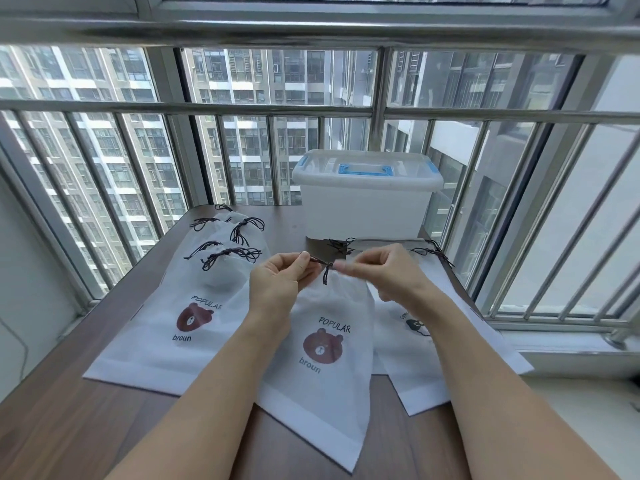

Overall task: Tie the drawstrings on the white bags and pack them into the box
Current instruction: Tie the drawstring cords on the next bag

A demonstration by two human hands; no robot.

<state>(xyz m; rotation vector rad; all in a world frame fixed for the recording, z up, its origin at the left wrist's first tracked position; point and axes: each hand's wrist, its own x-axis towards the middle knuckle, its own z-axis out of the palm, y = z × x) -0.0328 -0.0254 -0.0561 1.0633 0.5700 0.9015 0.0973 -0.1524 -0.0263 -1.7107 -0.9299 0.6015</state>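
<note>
wooden table [69, 420], white bags [156, 327], lidded box [363, 206]

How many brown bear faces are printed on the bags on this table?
2. One is on the top bag of the left pile, one on the middle bag whose drawstring both hands pinch. Bags stacked beneath or under the right forearm may hide more.

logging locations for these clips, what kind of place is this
Probably an enclosed balcony or window nook in a high-rise flat: a wooden table stands against barred windows, with apartment towers outside at matching height.
</note>
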